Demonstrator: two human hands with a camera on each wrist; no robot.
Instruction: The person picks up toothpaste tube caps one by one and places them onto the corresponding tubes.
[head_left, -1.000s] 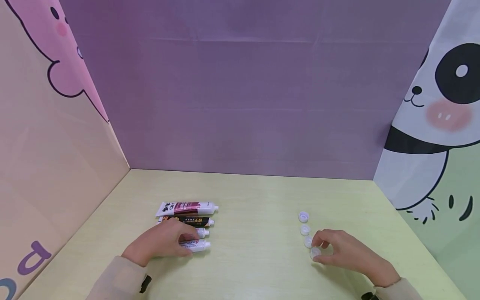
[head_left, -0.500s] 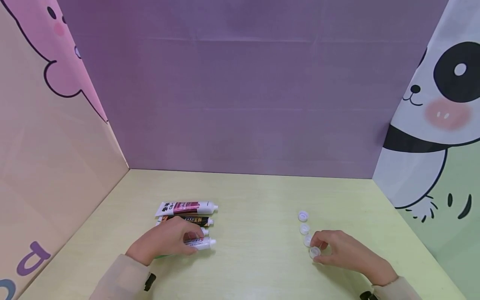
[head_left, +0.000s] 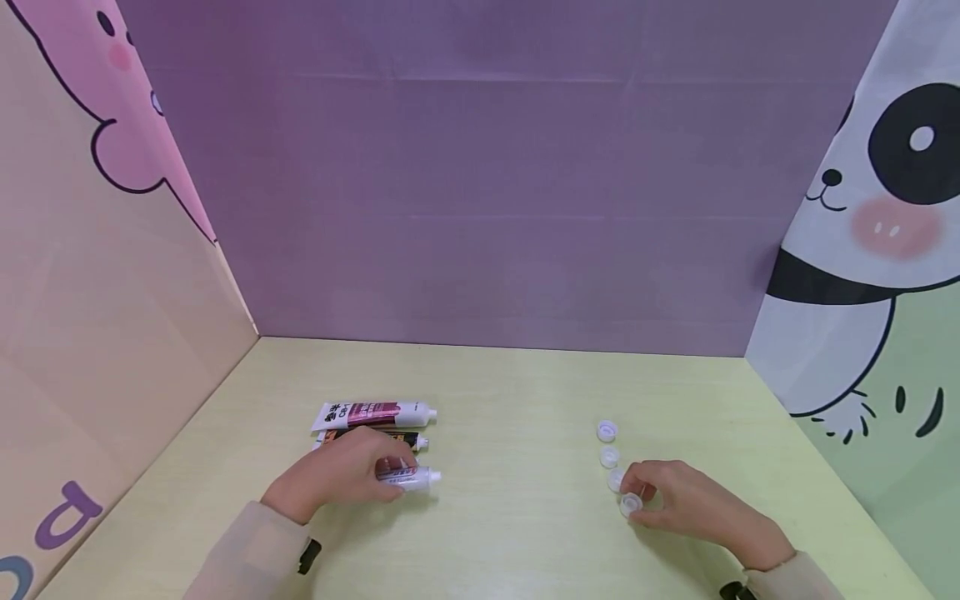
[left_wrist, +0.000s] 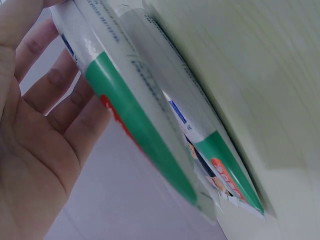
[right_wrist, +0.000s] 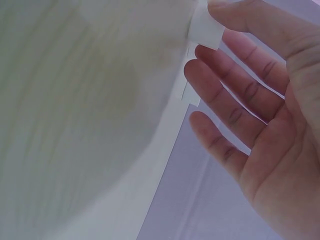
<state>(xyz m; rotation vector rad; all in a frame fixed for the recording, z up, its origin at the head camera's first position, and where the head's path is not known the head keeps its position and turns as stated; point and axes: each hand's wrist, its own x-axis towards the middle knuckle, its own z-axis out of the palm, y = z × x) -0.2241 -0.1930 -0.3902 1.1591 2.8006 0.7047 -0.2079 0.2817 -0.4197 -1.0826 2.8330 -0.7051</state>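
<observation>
My left hand (head_left: 341,468) pinches a white toothpaste tube (head_left: 408,478) with an uncapped nozzle pointing right. In the left wrist view this tube, green toward its flat end, is raised above a similar white tube (left_wrist: 192,107) on the table. Farther back lie a black tube (head_left: 401,440) and a white-and-maroon tube (head_left: 375,414), both uncapped. With thumb and index finger, my right hand (head_left: 690,504) pinches the nearest white cap (head_left: 631,504) at the table. Behind it stand a partly covered cap (head_left: 615,480), another cap (head_left: 609,457) and the farthest cap (head_left: 607,431), in a row.
The pale wooden table (head_left: 517,417) stretches between the tubes and the caps. A purple backdrop (head_left: 495,208) rises at its far edge. Printed panels stand on both sides, a pink figure (head_left: 135,150) at left and a panda (head_left: 832,250) at right.
My left hand has lifted the nearest toothpaste tube and moved it slightly right and away from me; it now hides the similar tube in the head view. The right hand stays at the cap.
</observation>
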